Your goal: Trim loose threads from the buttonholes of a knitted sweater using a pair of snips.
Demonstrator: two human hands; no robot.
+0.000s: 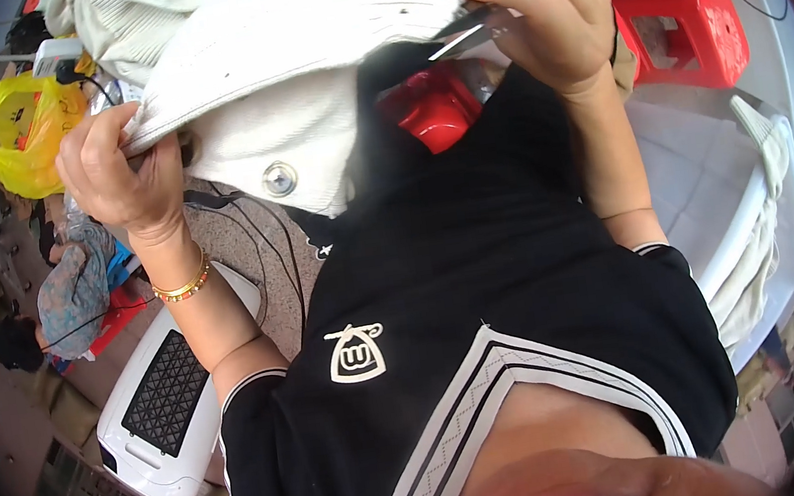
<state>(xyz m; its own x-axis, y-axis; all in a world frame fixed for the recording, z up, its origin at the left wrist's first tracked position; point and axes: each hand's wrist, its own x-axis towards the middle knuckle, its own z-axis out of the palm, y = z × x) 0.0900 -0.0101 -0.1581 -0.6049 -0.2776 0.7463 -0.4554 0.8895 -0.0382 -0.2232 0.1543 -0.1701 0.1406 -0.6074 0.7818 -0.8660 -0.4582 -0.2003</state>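
Note:
An off-white garment [287,22] with a seamed edge and a round metal button [280,178] is stretched between my hands, above my lap. My left hand [122,174] pinches its left end, thumb below and fingers on top. At the right end, my right hand [553,22] grips the stitched edge between thumb and fingers. A shiny, pointed blade [460,43], which looks like part of a pair of scissors, juts from under the right fingers toward the cloth. The handle is hidden in that palm.
To the left are a yellow plastic bag [29,121], a white case with a black mesh panel [166,399], dark cables [287,252] and another person [77,290]. A red stool [689,29] is at the far right, above more pale cloth [762,240].

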